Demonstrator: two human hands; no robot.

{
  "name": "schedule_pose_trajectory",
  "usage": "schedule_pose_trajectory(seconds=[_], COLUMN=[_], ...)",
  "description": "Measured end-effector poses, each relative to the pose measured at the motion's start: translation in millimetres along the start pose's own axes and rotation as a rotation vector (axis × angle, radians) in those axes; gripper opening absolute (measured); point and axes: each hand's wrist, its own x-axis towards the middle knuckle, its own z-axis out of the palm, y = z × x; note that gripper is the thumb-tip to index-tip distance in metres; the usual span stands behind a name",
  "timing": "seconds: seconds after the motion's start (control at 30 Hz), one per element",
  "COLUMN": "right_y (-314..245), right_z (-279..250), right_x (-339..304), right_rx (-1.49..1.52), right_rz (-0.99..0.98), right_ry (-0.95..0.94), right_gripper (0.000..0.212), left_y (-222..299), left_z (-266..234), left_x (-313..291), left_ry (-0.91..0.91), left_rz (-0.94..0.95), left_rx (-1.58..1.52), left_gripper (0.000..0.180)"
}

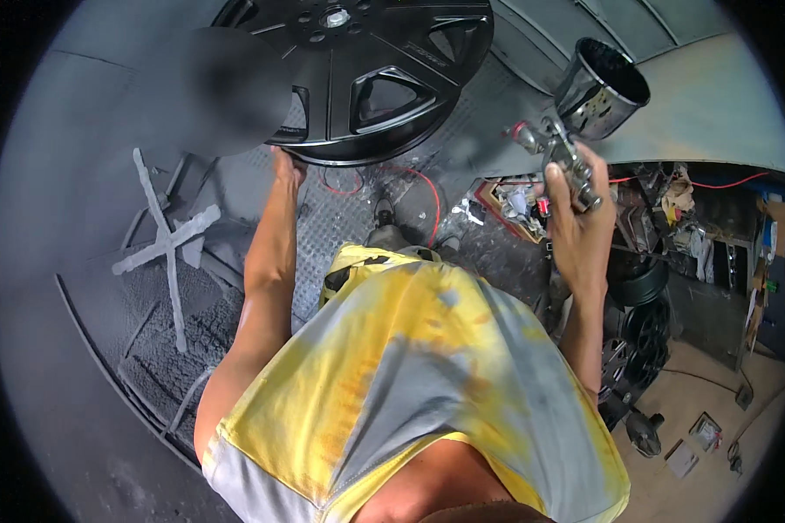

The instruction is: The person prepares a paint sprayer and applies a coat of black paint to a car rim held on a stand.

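A glossy black alloy wheel (331,96) with wide spokes is raised in front of me at the top of the view. My left hand (289,166) grips its near lower edge, the fingers partly hidden behind the rim. On the right, my right hand (582,209) is wrapped round a metal spray gun (563,157). The gun's dark, paint-stained cup (597,91) sits at its far end, and its red-tipped front points left toward the wheel. A blurred dark patch covers the wheel's left side.
A grey-coated cross-shaped stand (167,248) is at the left. A red hose (434,205) runs over the metal floor. At the right, a cluttered shelf (702,248) stands above more black wheels (644,336), with a lamp-like item (644,433) on the floor.
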Motion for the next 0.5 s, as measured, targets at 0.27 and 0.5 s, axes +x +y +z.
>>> schedule_pose_trajectory(seconds=[0.27,0.5], right_y=[-2,1], right_z=[25,29], right_x=[-35,-49], right_rx=[0.088,0.189], right_rz=[0.054,0.011], right_ry=[-0.086,-0.185], right_gripper=[0.036,0.038], left_y=[-34,-35], left_z=[33,25], left_x=[-45,-43], left_ry=[0.046,0.01], left_rz=[0.092,0.123], left_rx=[-0.021,0.038], left_gripper=[0.062,0.066])
